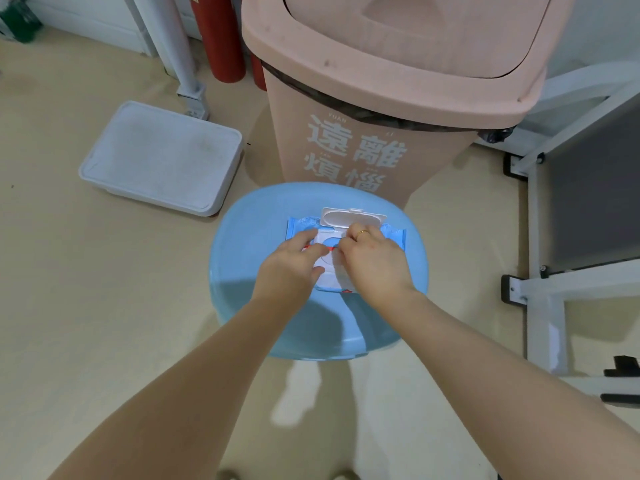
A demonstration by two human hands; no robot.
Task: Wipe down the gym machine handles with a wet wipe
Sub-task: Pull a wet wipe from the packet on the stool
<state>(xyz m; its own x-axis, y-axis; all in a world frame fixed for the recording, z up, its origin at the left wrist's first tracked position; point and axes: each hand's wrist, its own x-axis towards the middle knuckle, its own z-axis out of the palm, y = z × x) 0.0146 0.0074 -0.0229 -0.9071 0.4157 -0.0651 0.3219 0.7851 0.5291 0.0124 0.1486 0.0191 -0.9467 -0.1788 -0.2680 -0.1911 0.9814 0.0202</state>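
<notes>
A blue pack of wet wipes [301,226] lies on a light blue plastic stool [249,244]. Its white flip lid [351,216] stands open at the far side. My left hand [292,268] rests on the pack's left part, fingers laid flat over it. My right hand [372,258], with a gold ring, has its fingertips curled at the pack's opening, where a red strip shows between both hands; what they pinch is hidden. No machine handle is in view.
A tall pink swing-lid bin [381,98] stands just behind the stool. A white lidded box [162,154] lies on the beige floor to the left. A white machine frame with a grey pad [588,188] fills the right side. Red cylinders [218,39] stand behind.
</notes>
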